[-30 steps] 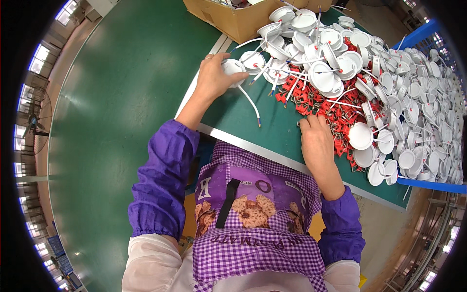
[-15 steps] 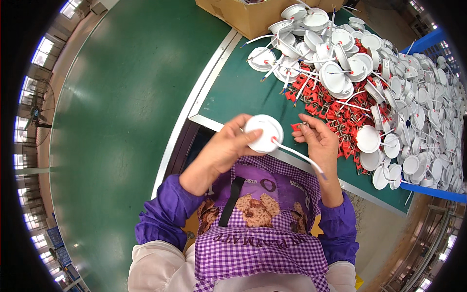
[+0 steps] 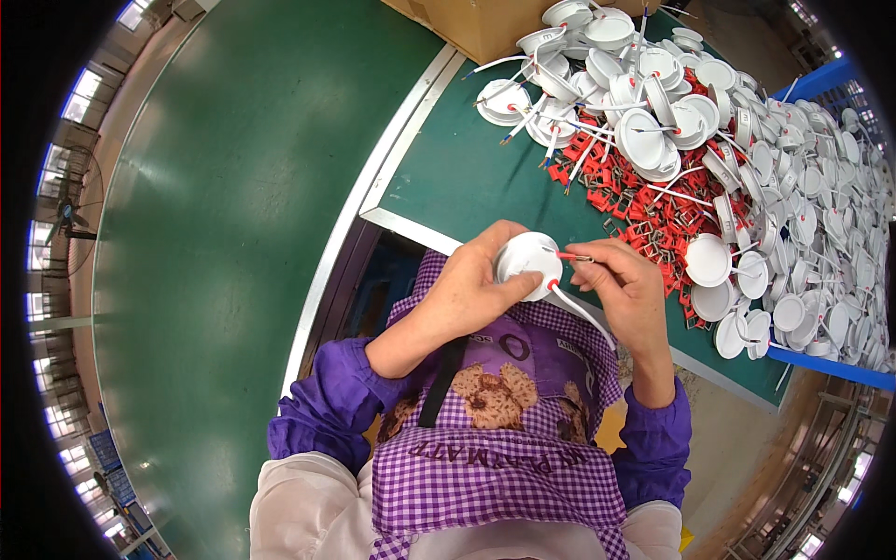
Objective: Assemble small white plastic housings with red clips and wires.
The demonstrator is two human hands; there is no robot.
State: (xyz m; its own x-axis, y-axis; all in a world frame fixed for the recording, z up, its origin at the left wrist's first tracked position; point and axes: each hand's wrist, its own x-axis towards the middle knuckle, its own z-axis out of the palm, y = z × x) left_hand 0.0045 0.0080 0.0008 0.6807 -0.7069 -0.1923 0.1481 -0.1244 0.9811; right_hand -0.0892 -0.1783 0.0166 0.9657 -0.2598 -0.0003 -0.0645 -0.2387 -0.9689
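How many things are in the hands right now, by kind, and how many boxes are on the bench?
White round lamp, in the left hand: 1
Red clip, in the right hand: 1
Cardboard box: 1
Total: 3

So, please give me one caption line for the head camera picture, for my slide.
Left hand holds a round white lamp while right hand fits a red clip.
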